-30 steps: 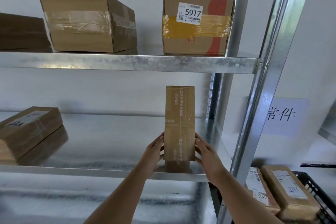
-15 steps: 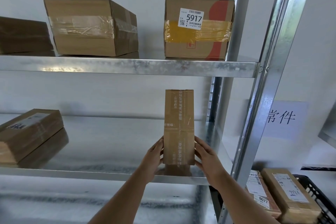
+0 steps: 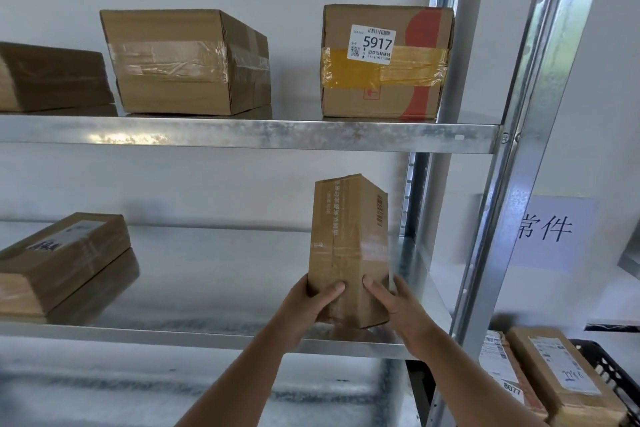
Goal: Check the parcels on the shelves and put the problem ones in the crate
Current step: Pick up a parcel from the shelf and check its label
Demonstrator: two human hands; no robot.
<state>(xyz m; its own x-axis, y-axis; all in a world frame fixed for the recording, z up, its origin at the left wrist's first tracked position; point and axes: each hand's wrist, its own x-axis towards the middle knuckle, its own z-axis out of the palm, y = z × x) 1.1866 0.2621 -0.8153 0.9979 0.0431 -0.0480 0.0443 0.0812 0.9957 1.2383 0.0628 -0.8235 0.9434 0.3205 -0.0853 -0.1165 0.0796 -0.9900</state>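
Note:
A tall narrow cardboard parcel (image 3: 348, 239) stands on end at the right of the middle shelf (image 3: 207, 336), tilted and lifted slightly. My left hand (image 3: 311, 302) grips its lower left side and my right hand (image 3: 391, 305) grips its lower right side, thumbs on the front face. A barcode shows on its right face. At the bottom right a black crate (image 3: 616, 378) holds two labelled parcels, one (image 3: 509, 381) marked 8077 and another (image 3: 557, 374) beside it.
The upper shelf (image 3: 242, 133) carries a taped box (image 3: 183, 62), a box labelled 5917 (image 3: 384, 62) and a dark box (image 3: 48, 76) at the left. Two stacked flat parcels (image 3: 59, 263) lie on the middle shelf's left. A steel upright (image 3: 512, 184) stands right, with a paper sign (image 3: 550, 232) beyond.
Both hands have closed round the tall parcel's base and turned it, so its right face with the barcode now shows. The parcel has tilted off the shelf.

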